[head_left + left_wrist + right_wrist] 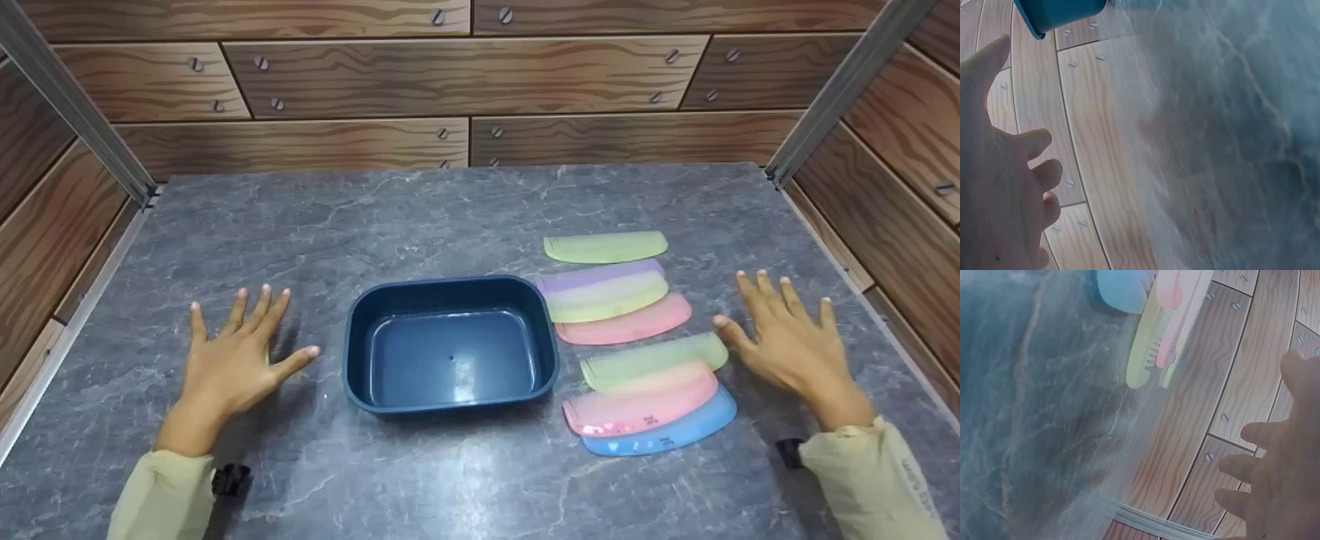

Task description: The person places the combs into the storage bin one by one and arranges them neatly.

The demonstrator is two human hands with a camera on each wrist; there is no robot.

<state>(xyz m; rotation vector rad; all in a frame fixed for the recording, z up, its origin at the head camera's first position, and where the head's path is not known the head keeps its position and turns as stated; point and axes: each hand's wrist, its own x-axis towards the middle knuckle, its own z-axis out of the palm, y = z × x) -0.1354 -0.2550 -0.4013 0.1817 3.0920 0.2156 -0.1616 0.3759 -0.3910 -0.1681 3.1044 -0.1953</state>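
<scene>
My left hand (232,367), fingers spread and palm down, is over the table left of a dark blue plastic tub (450,409). Nothing is in its grasp. On the other side, my right hand (799,349) is likewise spread and holds nothing; its thumb points toward a green comb (652,360). Below that comb a pink comb (645,405) overlaps a blue comb (675,436). Farther back lie another green comb (606,247), a purple comb (592,276), a yellow comb (611,298) and a second pink comb (630,322). The tub has no combs inside.
The grey marbled table (375,225) is bordered by wood-patterned panels (465,79) at the back and both sides. Metal posts (840,86) stand at the far corners. Each wrist carries a small black device (231,478) near the sleeve.
</scene>
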